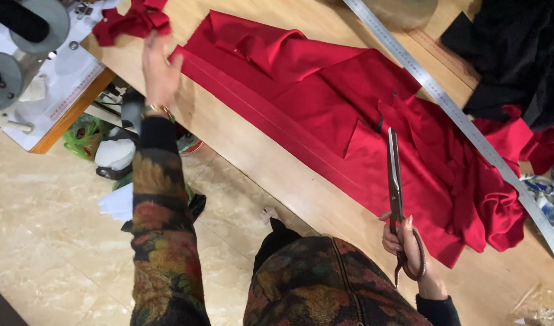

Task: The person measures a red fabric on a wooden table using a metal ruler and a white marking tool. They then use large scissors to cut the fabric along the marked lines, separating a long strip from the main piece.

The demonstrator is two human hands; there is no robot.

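The red cloth [325,115] lies in a long folded band slantwise over the wooden table [271,181], its near edge a straight doubled fold and its right end bunched in loose heaps. The right hand [403,241] has its fingers clenched through the loops of long scissors [395,199], whose blades lie shut or nearly so, pointing away over the cloth. The left hand [159,66] reaches to the far end, palm down with fingers loosely released, at the cloth's corner and just beside a small red scrap [129,21]; whether it pinches anything I cannot tell. The bunched folds by the blades could catch under the tips, so a lower layer may get nicked, and with the left hand well apart from the scissors the smooth fabric may slide out of line. A metal ruler [452,115] runs along the far side, near black cloth [518,54]. Of packages, a green plastic bag [83,136] sits below the table's left end, with white paper [117,202] on the floor; no readable labels show.
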